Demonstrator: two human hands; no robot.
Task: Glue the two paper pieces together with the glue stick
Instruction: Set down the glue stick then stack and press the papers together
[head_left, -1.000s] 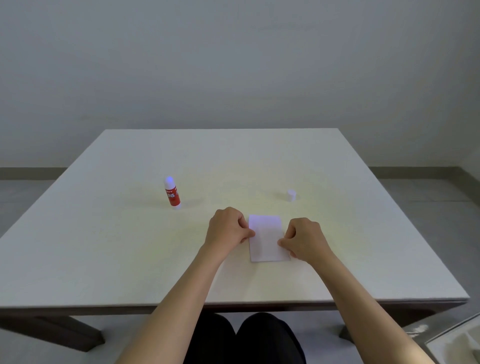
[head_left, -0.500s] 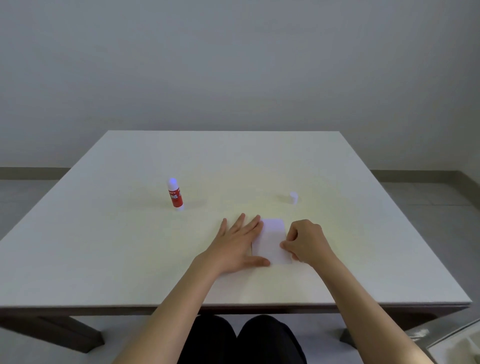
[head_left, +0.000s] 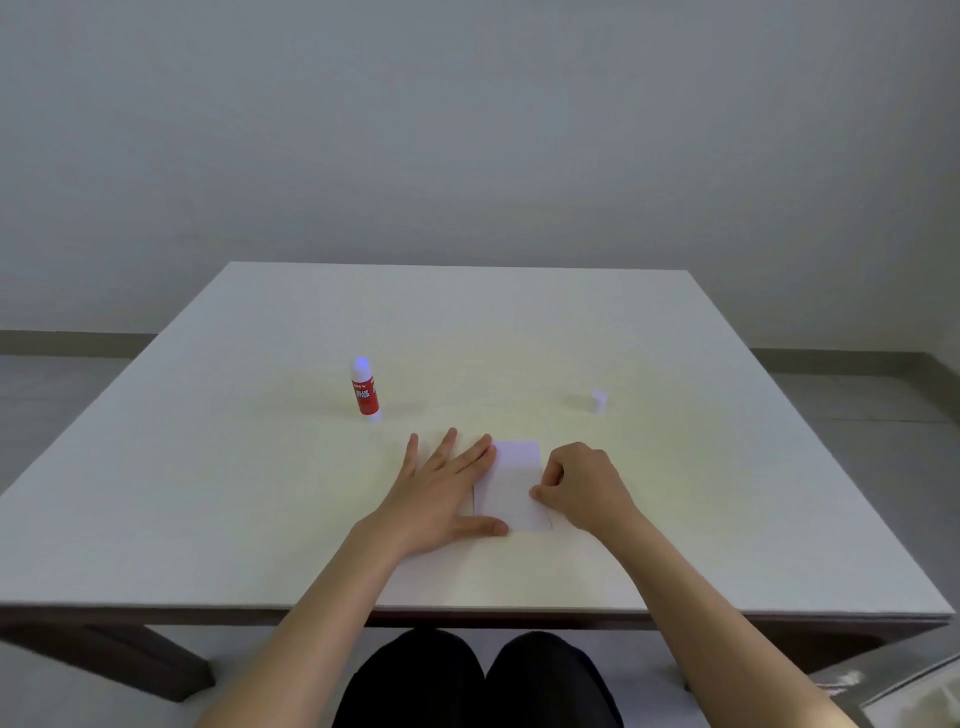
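Observation:
A small white paper stack lies flat on the table in front of me; a lower sheet's edge shows along its left side. My left hand lies flat with spread fingers, pressing on the paper's left edge. My right hand is curled, its fingertips pinching or pressing the paper's right edge. The glue stick, red label with a white body and uncapped bluish tip, stands upright to the far left of the paper. Its white cap sits to the far right.
The white square table has its front edge close to my lap. A pale object pokes in at the bottom right corner, off the table. Floor and a plain wall lie beyond.
My left hand opened from a fist into a flat palm and now presses on the paper's left side. My right hand stayed at the right edge. The paper shifted very little.

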